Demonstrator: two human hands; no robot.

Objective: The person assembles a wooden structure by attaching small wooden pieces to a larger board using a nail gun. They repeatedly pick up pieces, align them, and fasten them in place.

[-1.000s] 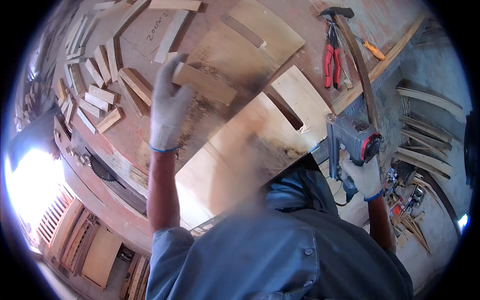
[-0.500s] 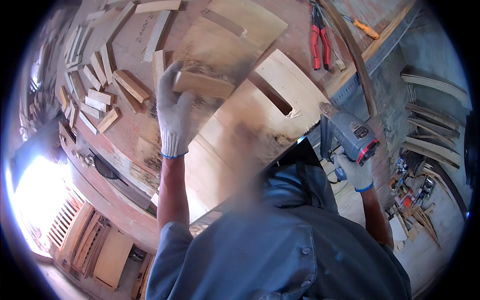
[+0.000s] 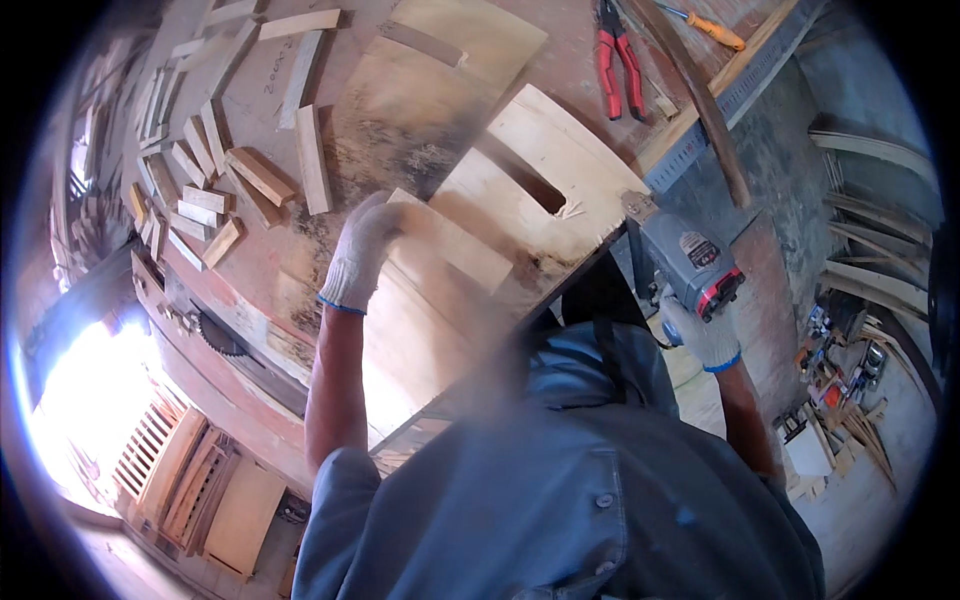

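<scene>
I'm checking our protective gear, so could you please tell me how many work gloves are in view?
2: a glove on the left hand, gripping a wooden block; another on the right hand, holding a grey power tool. Others may be hidden.

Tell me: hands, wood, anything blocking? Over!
Left white-gloved hand: gripping flat, pale wooden block over pale, slotted wooden board. Right white-gloved hand: holding grey, red-trimmed power tool. Red-handled pliers lie clear of both hands.

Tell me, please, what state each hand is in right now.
Left hand: closed on the end of a wood block.
Right hand: closed, holding the nail gun.
</scene>
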